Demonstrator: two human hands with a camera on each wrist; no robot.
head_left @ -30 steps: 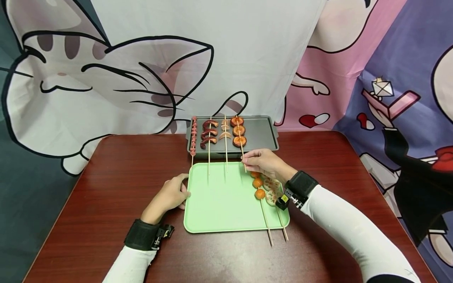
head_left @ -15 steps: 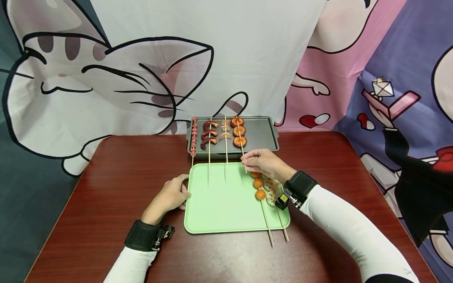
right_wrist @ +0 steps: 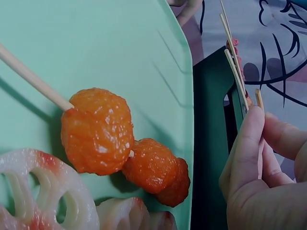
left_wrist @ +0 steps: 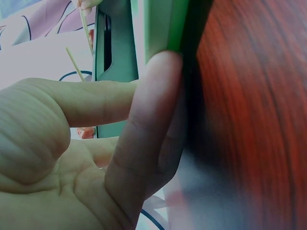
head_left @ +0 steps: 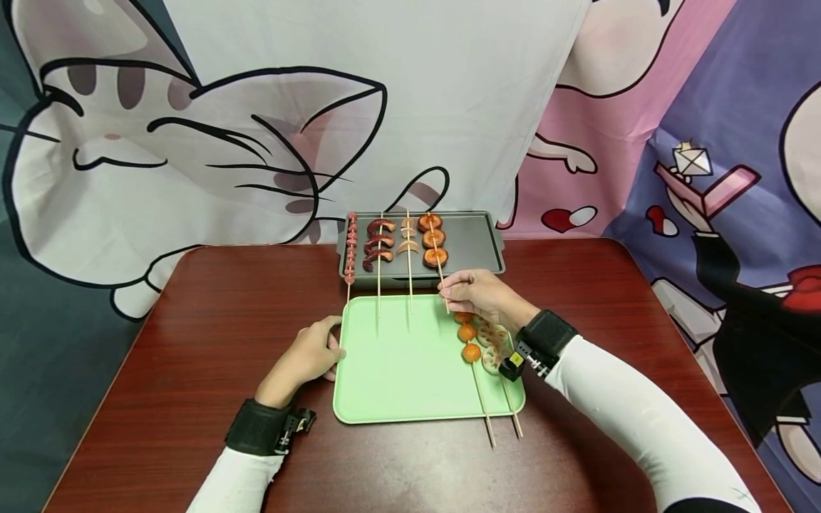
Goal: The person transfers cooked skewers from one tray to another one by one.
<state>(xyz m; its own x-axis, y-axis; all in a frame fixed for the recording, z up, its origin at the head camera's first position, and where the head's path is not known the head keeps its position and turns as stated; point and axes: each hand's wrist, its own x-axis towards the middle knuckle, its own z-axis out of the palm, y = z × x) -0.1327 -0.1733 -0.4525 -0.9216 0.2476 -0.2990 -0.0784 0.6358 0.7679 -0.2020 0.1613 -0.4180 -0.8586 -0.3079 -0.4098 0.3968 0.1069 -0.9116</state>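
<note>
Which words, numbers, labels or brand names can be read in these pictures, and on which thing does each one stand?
None: no readable text shows in any view.
The backdrop cloth bears only cartoon drawings, no letters.
The green tray, the grey pan and the black wrist bands show no print.
A small yellow patch on the device at the right wrist is too small to read.
</note>
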